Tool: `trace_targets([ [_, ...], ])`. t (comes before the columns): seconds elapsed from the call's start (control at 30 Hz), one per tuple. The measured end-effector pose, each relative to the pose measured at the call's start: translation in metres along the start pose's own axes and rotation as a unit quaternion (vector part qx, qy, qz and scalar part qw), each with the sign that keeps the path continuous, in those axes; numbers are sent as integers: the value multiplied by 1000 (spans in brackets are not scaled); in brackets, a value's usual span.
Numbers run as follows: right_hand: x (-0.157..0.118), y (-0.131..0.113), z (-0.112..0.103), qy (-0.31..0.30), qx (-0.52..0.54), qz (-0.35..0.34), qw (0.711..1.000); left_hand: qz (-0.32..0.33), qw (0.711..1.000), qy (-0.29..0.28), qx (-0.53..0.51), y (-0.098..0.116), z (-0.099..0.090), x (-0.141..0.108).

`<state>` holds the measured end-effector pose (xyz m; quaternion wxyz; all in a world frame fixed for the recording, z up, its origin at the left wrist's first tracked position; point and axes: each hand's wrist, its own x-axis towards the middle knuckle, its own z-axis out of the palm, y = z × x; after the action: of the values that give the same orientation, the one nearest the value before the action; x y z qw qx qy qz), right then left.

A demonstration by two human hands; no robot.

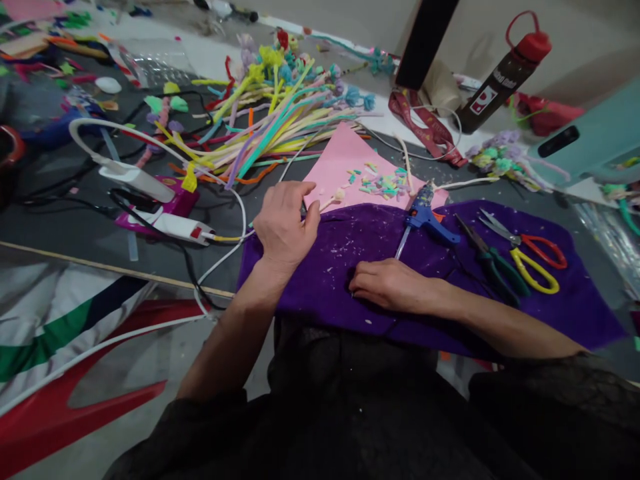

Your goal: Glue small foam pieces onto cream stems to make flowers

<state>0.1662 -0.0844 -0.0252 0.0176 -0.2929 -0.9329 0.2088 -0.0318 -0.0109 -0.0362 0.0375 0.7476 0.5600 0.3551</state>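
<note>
"Where does the cream-tipped stem (339, 195) sit against the fingers?"

"Just beside the left hand (286, 223), its rounded end on the pink sheet (345, 147) and the thin end running toward the thumb."

"Pinched?"

"I can't tell. Thumb and forefinger stand apart with a gap between them, but the finger undersides are hidden."

"And the right hand (387, 283)?"

"Low over the purple cloth (320, 267), fingers curled and close together. The tips turn under, so I can't tell whether they grip anything. The clear glue stick (402, 243) of a blue glue gun (424, 217) slants down to just behind it."

"What's on the cloth?"

"Pale specks, and on the right, pliers (505, 270) beside scissors (514, 239) with one red and one yellow handle. Coloured snippets (395, 183) lie scattered over the pink sheet."

"And beyond?"

"A dark grey table (90, 233). A heap of fuzzy stems (270, 133) spreads behind the left hand; white chargers (135, 183) lean on a magenta power strip (189, 202). A dark bottle (500, 87) with a red cap stands toward the back right, against a grey wall (350, 13)."

"Below the table?"

"A striped white fabric (65, 320) hangs at the left."
</note>
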Motion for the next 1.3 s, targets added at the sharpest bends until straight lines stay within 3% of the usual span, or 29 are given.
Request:
trace_targets([
  [0.23, 4, -5, 1, 3, -123, -50, 991, 12, 1000, 15, -7, -1, -1, -2],
  [0.3, 3, -6, 2, 24, -88, -27, 995, 9, 1000, 14, -3, 0, -1, -3],
  [0.43, -12, -4, -4, 79, 81, 43, 993, 16, 1000, 13, -3, -1, 1, -4],
  [0.57, -35, -12, -5, 45, 170, 50, 983, 42, 999, 22, -21, -3, 4, -4],
  [0.77, -44, -32, 12, 1, 66, 87, 994, 57, 997, 35, -31, -4, 8, -4],
  [1.03, -38, -45, 26, 19, -101, 68, 992, 82, 994, 54, -41, -7, 9, -3],
  [1.17, -45, -36, 22, 71, -9, 92, 993, 88, 993, 64, -54, -10, 11, -2],
  [1.3, -79, -18, 3, 208, 98, 171, 958, 91, 993, 64, -44, -11, 11, -1],
])
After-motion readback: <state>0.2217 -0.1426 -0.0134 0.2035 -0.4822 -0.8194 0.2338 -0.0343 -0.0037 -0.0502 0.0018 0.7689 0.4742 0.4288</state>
